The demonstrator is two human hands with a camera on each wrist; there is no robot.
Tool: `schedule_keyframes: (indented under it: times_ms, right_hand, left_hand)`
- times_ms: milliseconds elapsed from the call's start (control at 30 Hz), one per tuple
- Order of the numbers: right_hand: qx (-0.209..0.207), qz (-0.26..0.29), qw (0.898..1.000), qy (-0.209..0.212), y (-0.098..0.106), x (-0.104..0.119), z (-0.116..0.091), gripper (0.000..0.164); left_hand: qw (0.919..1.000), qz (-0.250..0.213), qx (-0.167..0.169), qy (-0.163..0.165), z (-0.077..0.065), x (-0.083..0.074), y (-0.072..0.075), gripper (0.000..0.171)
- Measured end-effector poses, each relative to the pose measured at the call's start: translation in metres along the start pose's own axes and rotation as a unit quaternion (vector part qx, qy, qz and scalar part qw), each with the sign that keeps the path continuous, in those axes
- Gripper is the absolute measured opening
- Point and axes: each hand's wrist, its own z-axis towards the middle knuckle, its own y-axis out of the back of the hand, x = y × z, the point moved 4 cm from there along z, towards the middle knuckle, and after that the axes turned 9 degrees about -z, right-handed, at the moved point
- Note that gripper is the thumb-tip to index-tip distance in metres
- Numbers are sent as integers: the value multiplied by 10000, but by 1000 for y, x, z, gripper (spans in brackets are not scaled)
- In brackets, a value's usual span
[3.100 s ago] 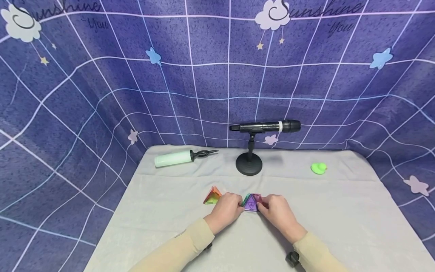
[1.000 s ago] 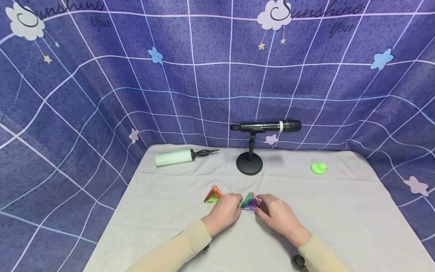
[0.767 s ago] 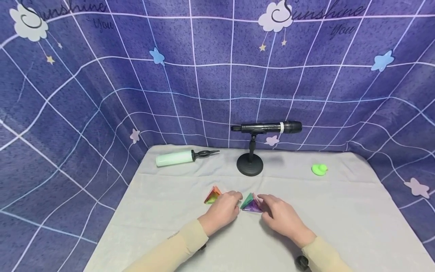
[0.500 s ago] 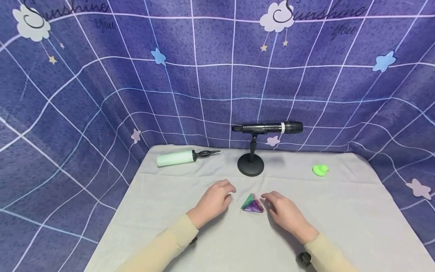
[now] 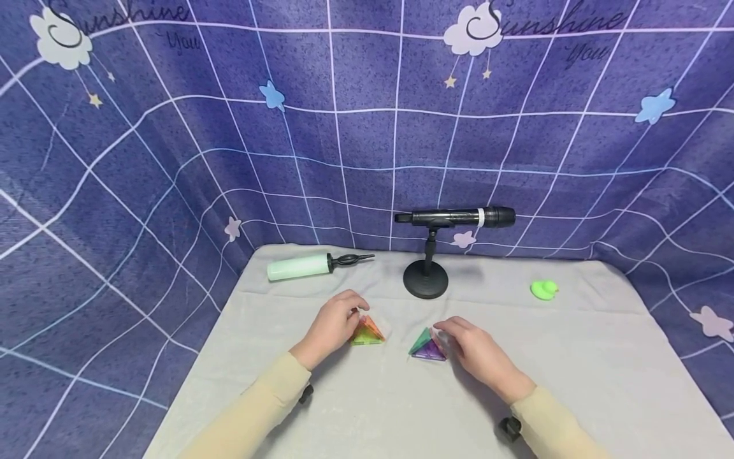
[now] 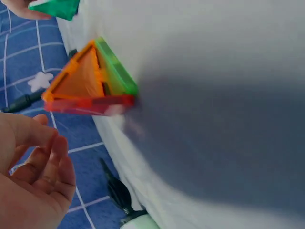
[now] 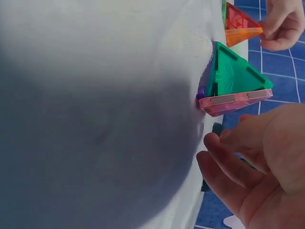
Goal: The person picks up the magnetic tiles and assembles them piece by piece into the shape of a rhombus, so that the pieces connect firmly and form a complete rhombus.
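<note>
Two small pyramids of see-through triangular magnetic tiles stand apart on the cloth. The left pyramid (image 5: 369,333) has orange, green and red sides, which show in the left wrist view. Beside its far left side is my left hand (image 5: 332,325), fingers loosely bent and thumb near the index fingertip, with a small gap to the red tile (image 6: 86,105). The right pyramid (image 5: 428,348) joins a green tile (image 7: 238,74), a pink tile (image 7: 236,101) and a purple one. My right hand (image 5: 482,354) hovers at its right, fingers relaxed and holding nothing.
Behind stand a black microphone (image 5: 464,217) on a round-based stand (image 5: 425,279), a pale green hand pump (image 5: 299,266) with a black nozzle at the left, and a bright green toy duck (image 5: 545,290) at the right. A blue patterned curtain (image 5: 367,140) hangs behind the table.
Both hands were on the right pyramid; its green and pink tiles came up to lean together. The hands let go. My left hand moved left to the orange pyramid; my right drew back slightly.
</note>
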Motion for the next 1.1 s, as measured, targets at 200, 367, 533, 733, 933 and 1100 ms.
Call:
schedule_keyframes:
  times_ms: [200,367,533,733,933,1100]
  right_hand:
    - [139,260,9992,266,-5,1,6,52]
    - [249,385,9982,389,-10,2,8,47]
    - [144,392,9972,628,-13,4,11,37]
    - [191,365,9973,613,-14,4,13,29]
    - [367,268,9980,428,-16,3,12,28]
    - [534,194,9983,148,-14,1,8,30]
  left_hand:
    - [9996,250,10,162,-3,16,-2,31]
    - [9989,237,369,163,-7,25,-9,30]
    - [9954,332,867,-231,-10,29,-16,40]
    - [9899,459,1207,-586,-12,29,-18,51]
    - [9877,460,1363,-611,-12,27,-19,55]
    - [9877,457,1276,-786,-12,22,-20,53]
